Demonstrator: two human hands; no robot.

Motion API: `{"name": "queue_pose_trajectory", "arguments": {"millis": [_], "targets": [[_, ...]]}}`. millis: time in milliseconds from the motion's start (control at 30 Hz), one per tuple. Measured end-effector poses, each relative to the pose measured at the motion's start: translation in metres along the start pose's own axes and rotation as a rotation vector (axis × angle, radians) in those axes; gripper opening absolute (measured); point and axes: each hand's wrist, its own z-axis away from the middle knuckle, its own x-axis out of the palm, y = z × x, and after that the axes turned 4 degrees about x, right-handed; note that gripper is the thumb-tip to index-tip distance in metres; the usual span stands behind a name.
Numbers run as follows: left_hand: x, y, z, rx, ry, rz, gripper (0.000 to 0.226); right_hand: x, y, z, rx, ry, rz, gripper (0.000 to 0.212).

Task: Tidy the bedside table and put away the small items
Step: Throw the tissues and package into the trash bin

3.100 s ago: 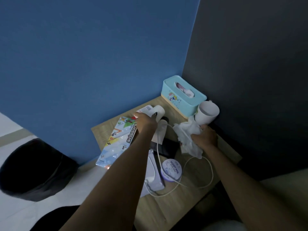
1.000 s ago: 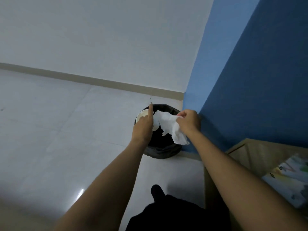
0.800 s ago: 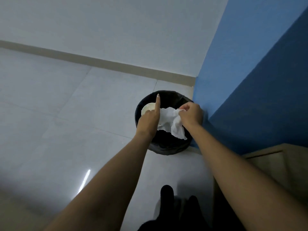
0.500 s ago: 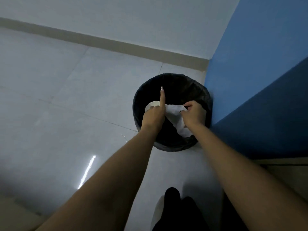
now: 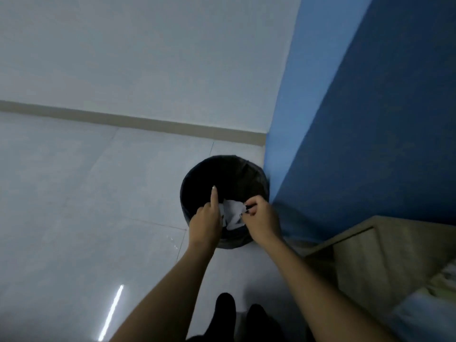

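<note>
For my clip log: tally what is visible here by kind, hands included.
Hands: 2, left hand, right hand
Bins: 1, black bin
Tissues: 1, white tissue
Tables: 1, wooden table
Total: 5

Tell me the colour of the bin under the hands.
Black bin, dark inside too; the head view, the only one, shows it.

White cup gone from left hand, tissue lower in bin
</note>
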Motion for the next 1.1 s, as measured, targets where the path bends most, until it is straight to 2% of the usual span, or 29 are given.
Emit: {"name": "queue_pose_trajectory", "arguments": {"millis": [200,400,567,667,767,933,1100], "targets": [[-0.075,0.059,0.044,0.129,0.112,0.084,0.069,-0.074,-0.012,0.075,0.007,0.077,-0.039,0.020],[-0.117,0.160,0.112,0.335,0.151,0.185,0.065,-0.162,0.028,0.157,0.061,0.266,-0.092,0.024],[-0.101,0.227,0.153,0.370,-0.043,0.238,0.068,-0.221,0.073,0.210,0.074,0.413,-0.048,0.022],[-0.085,0.258,0.177,0.382,-0.196,0.213,0.078,-0.242,0.114,0.250,0.061,0.508,0.133,0.028],[-0.071,0.280,0.191,0.420,-0.239,0.182,0.088,-0.249,0.154,0.279,0.025,0.644,0.342,0.035],[-0.055,0.309,0.203,0.543,-0.179,0.054,0.093,-0.235,0.193,0.309,0.000,0.541,0.291,0.046],[-0.039,0.316,0.205,0.552,-0.159,0.047,0.092,-0.220,0.207,0.327,-0.046,0.523,0.449,0.056]]}}
